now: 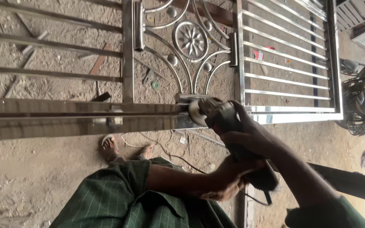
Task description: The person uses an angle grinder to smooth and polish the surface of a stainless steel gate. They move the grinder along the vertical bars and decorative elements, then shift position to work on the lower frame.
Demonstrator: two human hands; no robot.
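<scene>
Nearest the camera, the left hand point(220, 188) wraps the rear of the angle grinder point(233, 135), fingers closed round its dark body. Just beyond, the right hand point(250, 135) clamps the front housing. The pale polishing disc point(197, 113) touches the end of the steel gate rail point(81, 116). The tool is judged rigid, moderately heavy and prone to kick; hold it at both body ends, clear of the disc. The rail looks mirror-bright. Farther off lie decorative scrollwork point(191, 42), a barred panel point(288, 55) and sandy ground point(30, 177).

both hands point(237, 156) grip angle grinder point(229, 126) | disc point(197, 113) touching steel gate frame point(64, 114)
</scene>
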